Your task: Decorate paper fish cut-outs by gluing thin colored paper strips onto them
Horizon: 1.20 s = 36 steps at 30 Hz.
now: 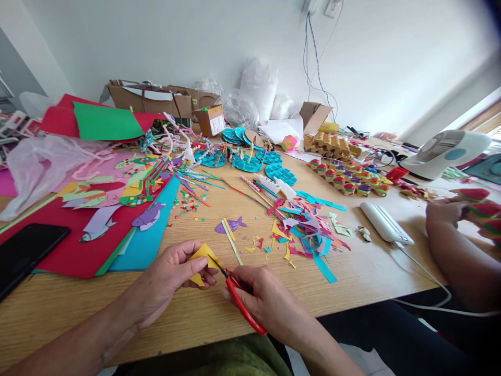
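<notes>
Pinches an angular yellow paper piece (pixel 204 252) between the left grip's (pixel 176 267) thumb and fingers, above the brown wooden tabletop (pixel 164 324), and clasps red-handled metal scissors (pixel 241 307) in the right grip (pixel 262 292), blades against the paper.

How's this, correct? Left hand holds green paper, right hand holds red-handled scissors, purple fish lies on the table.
No: the left hand holds yellow paper, not green, as the head view shows. The right hand holds red-handled scissors, and the purple fish lies on the table.
</notes>
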Each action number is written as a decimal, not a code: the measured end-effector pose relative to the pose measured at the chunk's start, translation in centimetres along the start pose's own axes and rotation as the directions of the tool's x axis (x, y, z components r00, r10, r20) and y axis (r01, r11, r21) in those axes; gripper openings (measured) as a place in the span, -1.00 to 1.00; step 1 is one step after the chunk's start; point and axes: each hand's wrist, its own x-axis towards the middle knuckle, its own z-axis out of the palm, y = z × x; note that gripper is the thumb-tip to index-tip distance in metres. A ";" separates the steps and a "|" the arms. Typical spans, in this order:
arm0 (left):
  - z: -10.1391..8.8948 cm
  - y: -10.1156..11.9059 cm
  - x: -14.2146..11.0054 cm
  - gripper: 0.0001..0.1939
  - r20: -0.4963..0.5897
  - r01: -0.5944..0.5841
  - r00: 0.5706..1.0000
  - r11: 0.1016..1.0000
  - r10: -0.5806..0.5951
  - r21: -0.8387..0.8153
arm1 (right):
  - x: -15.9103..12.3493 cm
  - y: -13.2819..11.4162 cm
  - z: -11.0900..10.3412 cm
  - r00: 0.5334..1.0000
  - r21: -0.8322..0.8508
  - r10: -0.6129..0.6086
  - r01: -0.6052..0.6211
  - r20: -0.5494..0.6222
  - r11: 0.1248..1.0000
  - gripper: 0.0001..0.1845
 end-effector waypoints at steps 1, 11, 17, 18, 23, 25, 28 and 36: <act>0.0 0.0 0.0 -0.83 -0.001 0.003 1.000 1.000 -0.003 -0.002 | 0.0 0.1 0.1 1.000 -0.004 -0.003 0.003 -0.002 1.000 -0.68; 0.0 -0.4 -0.1 -0.86 0.059 0.028 0.998 1.000 -0.028 -0.009 | 0.0 0.0 0.3 1.000 -0.001 -0.017 0.017 -0.007 1.000 -0.66; 0.0 -0.4 0.0 -0.86 0.077 0.030 0.997 1.000 -0.029 -0.007 | 0.0 -0.2 0.2 0.999 -0.002 -0.033 0.033 -0.013 0.999 -0.61; 0.0 -0.5 0.0 -0.86 0.077 0.036 0.996 0.999 -0.035 -0.009 | 0.0 -0.2 0.2 1.000 -0.010 -0.028 0.028 -0.012 1.000 -0.61; -0.2 -0.7 -0.1 -0.85 0.092 0.052 0.994 0.999 -0.051 -0.011 | 0.0 0.0 0.4 1.000 -0.021 -0.017 0.017 -0.010 1.000 -0.63; -0.1 -0.8 -0.1 -0.86 0.096 0.068 0.993 0.997 -0.066 -0.020 | 0.0 -0.1 0.4 1.000 -0.012 -0.012 0.012 -0.006 1.000 -0.64; -0.1 -0.8 -0.2 -0.87 0.093 0.080 0.993 0.997 -0.077 -0.021 | 0.1 -0.1 0.5 1.000 -0.017 0.001 -0.001 0.006 1.000 -0.65; -0.1 -0.8 -0.3 -0.85 0.095 0.090 0.992 0.996 -0.088 -0.017 | 0.3 0.2 0.7 1.000 -0.024 -0.021 0.021 0.013 0.999 -0.64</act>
